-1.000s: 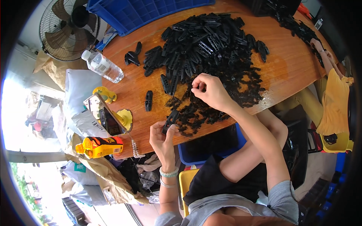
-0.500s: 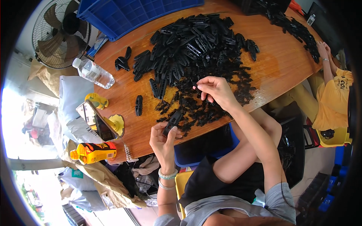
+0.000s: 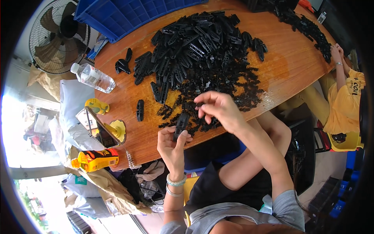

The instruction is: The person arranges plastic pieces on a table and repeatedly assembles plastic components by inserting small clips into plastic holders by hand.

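My left hand [image 3: 171, 148] grips a long black plastic part [image 3: 180, 123] between thumb and fingers, holding it up at the table's near edge. To the right and a little farther off, my right hand [image 3: 223, 112] has its thumb and index finger pinched together. Whatever sits in that pinch is too small and dark to make out. Small black plastic pieces [image 3: 245, 87] lie scattered beneath and around my right hand. Behind them rises a heap of long black plastic parts [image 3: 175, 54]. One similar black part [image 3: 140, 110] lies apart on the left.
On the left of the wooden table [image 3: 288, 85] are a water bottle [image 3: 95, 78], a phone [image 3: 99, 126] on a yellow stand and an orange drink bottle [image 3: 97, 160]. A blue crate [image 3: 128, 15] stands behind. At far right another person's hands [image 3: 337, 52] touch black parts.
My right hand has moved left and nearer, closer to the held part. My left hand has shifted slightly right, and the black part in it stands more upright.
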Available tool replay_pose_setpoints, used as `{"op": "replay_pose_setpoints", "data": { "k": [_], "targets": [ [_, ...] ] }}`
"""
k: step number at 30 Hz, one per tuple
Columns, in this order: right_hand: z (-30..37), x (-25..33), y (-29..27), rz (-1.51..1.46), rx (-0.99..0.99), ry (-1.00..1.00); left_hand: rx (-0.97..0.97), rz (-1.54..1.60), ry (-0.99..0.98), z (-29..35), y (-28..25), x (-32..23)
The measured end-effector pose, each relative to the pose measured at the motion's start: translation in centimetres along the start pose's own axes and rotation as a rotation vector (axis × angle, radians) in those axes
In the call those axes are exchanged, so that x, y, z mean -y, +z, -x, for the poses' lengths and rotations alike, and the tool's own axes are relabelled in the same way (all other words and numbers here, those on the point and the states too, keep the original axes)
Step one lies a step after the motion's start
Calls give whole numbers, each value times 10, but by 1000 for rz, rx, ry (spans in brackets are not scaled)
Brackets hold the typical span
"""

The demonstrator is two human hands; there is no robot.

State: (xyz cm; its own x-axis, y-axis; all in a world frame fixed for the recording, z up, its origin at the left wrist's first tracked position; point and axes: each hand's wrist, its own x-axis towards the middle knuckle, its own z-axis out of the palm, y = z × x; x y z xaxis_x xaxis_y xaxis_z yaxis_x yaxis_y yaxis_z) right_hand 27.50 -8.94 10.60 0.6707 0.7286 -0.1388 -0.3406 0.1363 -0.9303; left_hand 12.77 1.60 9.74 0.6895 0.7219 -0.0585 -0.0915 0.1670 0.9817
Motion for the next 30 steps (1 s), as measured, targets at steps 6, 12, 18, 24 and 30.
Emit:
{"op": "replay_pose_setpoints", "data": {
  "k": [6,12,18,24,30],
  "targets": [
    [20,-7,22,293,-54,-193,93,13,3,6,8,5],
    [28,0,20,310,72,-203,204,84,-115,5,9,-14],
    [31,-8,16,580,13,-508,160,14,-120,6,5,-21],
    [33,-7,13,709,56,-626,136,48,-114,6,4,-23],
    [37,-2,18,499,177,-119,134,-39,-47,9,-4,-21]
  ]
}}
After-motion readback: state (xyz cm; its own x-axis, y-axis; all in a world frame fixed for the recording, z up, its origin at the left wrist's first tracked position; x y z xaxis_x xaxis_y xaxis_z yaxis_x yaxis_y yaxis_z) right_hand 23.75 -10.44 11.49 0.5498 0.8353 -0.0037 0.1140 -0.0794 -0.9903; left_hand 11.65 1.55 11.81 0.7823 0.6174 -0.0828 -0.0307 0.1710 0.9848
